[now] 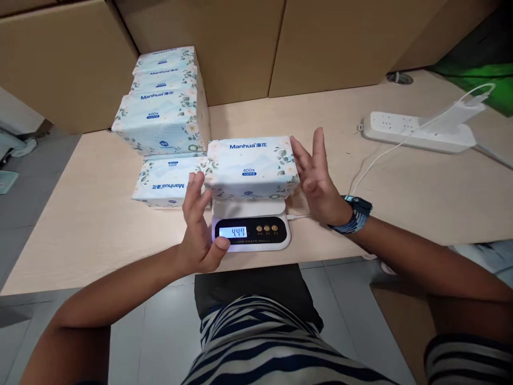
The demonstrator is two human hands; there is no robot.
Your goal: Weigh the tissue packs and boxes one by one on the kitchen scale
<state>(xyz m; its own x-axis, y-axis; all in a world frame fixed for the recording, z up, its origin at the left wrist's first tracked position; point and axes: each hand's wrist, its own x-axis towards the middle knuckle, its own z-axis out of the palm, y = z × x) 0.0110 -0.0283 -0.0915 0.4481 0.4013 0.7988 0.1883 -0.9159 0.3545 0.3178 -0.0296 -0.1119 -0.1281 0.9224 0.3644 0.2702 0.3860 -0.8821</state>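
Observation:
A pack of tissues (250, 160), pale blue with printed flowers, rests on a white digital kitchen scale (284, 235). The scale's lit display (233, 232) shows digits that are partly smeared, and three gold buttons sit beside it. At the pack's left end is my left hand (200, 224), its fingers raised and apart, with the thumb by the display. My right hand (320, 184) is spread at the pack's right end, its fingertips close to the wrapper; whether they touch it I cannot tell. Neither hand grips the pack.
More tissue packs (160, 120) are stacked at the left, near large cardboard boxes (240, 48) along the back. On the right lies a white power strip (417, 131) with a plugged-in charger and a white cable (372, 163). The table's front edge runs just below the scale.

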